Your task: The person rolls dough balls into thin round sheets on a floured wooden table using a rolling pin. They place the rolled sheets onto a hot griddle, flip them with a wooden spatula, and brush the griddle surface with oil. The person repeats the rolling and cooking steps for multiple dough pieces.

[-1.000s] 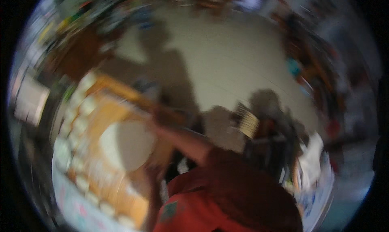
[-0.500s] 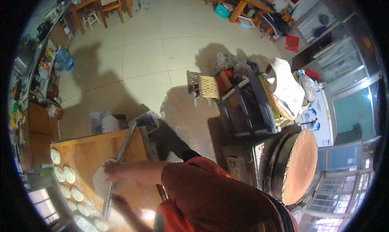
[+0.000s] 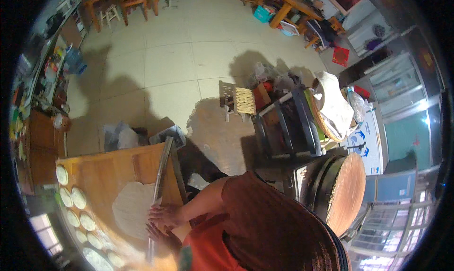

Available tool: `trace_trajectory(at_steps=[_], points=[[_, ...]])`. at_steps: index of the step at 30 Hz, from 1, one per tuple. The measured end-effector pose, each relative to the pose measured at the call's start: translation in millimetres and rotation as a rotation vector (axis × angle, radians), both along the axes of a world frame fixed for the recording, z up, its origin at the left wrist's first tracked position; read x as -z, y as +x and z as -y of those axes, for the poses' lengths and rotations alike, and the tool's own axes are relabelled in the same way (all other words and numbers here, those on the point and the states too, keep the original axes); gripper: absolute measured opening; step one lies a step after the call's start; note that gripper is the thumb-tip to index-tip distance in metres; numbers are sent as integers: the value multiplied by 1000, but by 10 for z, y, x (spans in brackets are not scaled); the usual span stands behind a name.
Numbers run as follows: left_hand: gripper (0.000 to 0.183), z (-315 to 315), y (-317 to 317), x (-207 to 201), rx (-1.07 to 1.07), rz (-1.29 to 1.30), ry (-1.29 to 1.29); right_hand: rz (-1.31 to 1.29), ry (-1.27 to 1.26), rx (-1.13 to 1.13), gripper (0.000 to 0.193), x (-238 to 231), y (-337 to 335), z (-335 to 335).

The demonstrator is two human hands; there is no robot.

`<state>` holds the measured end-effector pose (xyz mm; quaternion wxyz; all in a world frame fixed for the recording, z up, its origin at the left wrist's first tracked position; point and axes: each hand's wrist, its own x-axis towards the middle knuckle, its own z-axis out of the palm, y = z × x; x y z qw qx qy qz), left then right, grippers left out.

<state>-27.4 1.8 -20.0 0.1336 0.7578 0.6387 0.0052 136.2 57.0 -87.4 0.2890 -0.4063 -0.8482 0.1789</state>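
Observation:
A long, thin rolling pin (image 3: 162, 169) lies across the wooden board (image 3: 101, 169) at lower left. My right hand (image 3: 166, 215) is closed over its middle, fingers curling across it. Just below, my left hand (image 3: 163, 234) is on the same pin, close against the right and partly blurred. Beside the pin, to its left, a thin round sheet of dough (image 3: 132, 207) lies flat, its right edge reaching the pin. Several small round dough pieces (image 3: 79, 198) line the board's left edge, with flour around them.
A large round wooden lid (image 3: 350, 195) stands at right beside a dark stove-like unit. Further back are a dark rack (image 3: 288, 124), a low woven stool (image 3: 245, 101) and a white cloth (image 3: 333, 103). A grey bin (image 3: 171, 136) stands behind the board's far edge.
The rolling pin has moved right, toward my body, uncovering more of the dough sheet. Both hands have come back with it and now sit closer together.

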Motion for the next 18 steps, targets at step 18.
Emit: trace_trajectory(at_steps=[18], points=[[76, -487, 631, -170, -26, -116, 150, -35, 146, -146, 61, -680, 779, -517]])
